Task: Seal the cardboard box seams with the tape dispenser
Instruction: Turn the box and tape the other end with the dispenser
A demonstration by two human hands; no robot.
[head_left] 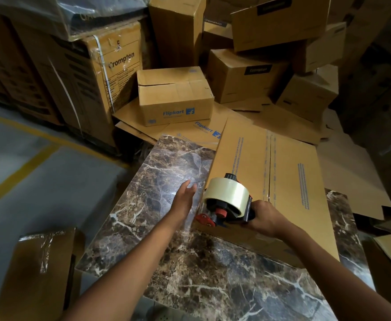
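A long brown cardboard box (282,177) with blue print lies on the marble-patterned table (166,163), its centre seam running away from me. My right hand (263,216) grips the handle of a red and black tape dispenser (224,205) that carries a roll of clear tape. The dispenser's front end sits at the box's near left corner. My left hand (184,198) has its fingers straight and together, flat against the box's left side wall.
A taped box (44,262) stands at the lower left, below the table edge. A Flipkart box (176,98) and flattened cartons lie beyond the table. Crompton cartons (111,72) are stacked at left and back. Grey floor with yellow lines is at left.
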